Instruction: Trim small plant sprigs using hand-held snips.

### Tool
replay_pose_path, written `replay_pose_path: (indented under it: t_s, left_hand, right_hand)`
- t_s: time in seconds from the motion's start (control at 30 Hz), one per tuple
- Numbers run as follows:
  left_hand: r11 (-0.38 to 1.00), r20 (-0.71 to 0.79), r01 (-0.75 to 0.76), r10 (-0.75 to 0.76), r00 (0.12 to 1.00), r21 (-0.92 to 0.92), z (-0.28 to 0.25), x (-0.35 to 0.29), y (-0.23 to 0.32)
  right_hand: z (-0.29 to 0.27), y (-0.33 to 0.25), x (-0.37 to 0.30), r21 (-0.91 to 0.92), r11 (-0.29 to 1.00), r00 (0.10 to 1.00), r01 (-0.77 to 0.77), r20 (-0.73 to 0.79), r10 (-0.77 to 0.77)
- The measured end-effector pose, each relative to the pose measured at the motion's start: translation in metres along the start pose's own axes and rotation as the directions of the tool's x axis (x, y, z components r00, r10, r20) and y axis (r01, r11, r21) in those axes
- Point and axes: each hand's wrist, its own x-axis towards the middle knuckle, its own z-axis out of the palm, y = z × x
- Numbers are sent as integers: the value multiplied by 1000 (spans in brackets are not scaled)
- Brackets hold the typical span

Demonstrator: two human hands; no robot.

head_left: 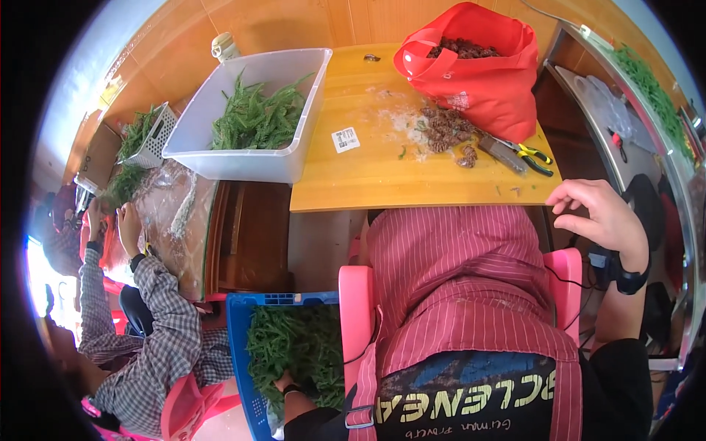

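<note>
My left hand point(284, 382) reaches down into a blue plastic crate point(244, 367) on my left, among green fern-like sprigs point(294, 338). Its fingers are mostly buried in the greenery, so their grip does not show. By the right front corner of the yellow wooden table point(353, 184), my right hand point(599, 213) hovers with fingers loosely bent, thumb apart and nothing held. Closest to it on the tabletop are yellow-and-black pliers point(533, 156). Beside them lie a dark flat blade-like tool point(504, 153) and a pile of pine cones point(447, 128).
A red fabric bag point(500, 95) full of pine cones stands at the back right. Far left on the table sits a translucent bin point(243, 163) of green sprigs. A white label point(346, 140) lies between. To my left, a co-worker in a checked sleeve point(165, 294) handles greenery.
</note>
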Motion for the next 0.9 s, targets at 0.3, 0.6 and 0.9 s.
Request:
replay_pose_path:
  t_s: [0.3,0.6,0.9]
  left_hand:
    - [954,374,-88,196,907,-286,-28,-68,21]
    - [895,545,-437,323,774,89,-132,-226,161]
    - [810,541,-482,583,605,-334,-127,-367,320]
  right_hand:
    - [9,2,17,-2,1000,1000,-4,21,4]
    - [19,39,55,58,982,979,177,95,-182]
    - [21,80,66,145,975,982,170,57,-180]
